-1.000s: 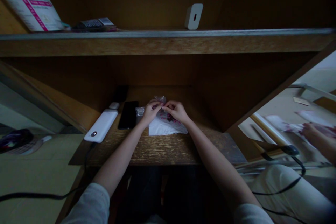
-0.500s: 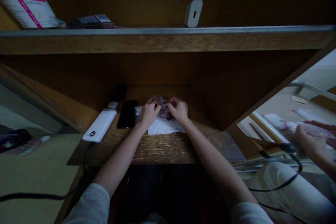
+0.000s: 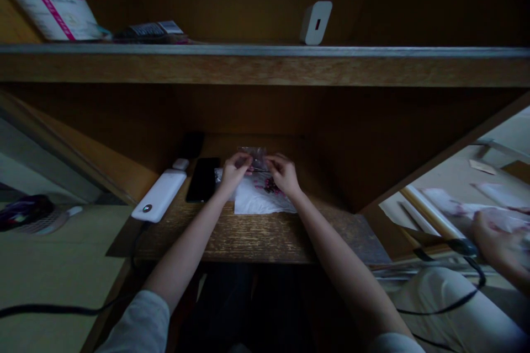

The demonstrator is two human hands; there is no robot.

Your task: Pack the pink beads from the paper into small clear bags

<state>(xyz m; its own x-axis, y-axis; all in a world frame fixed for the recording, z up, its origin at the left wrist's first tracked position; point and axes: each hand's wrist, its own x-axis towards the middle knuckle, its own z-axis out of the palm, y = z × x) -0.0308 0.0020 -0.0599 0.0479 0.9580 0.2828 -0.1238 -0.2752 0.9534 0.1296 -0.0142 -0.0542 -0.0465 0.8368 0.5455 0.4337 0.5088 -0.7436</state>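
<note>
Clear plastic bag (image 3: pixel 252 158), likely light and slippery, being pinched by its edges between left hand (image 3: pixel 236 172) and right hand (image 3: pixel 284 174).

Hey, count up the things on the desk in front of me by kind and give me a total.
White power bank: 1
Black smartphone: 1
Small white block: 1
Dark object, too dim to name: 1
White paper sheet: 1
Clear plastic bag: 1
Total: 6
</note>
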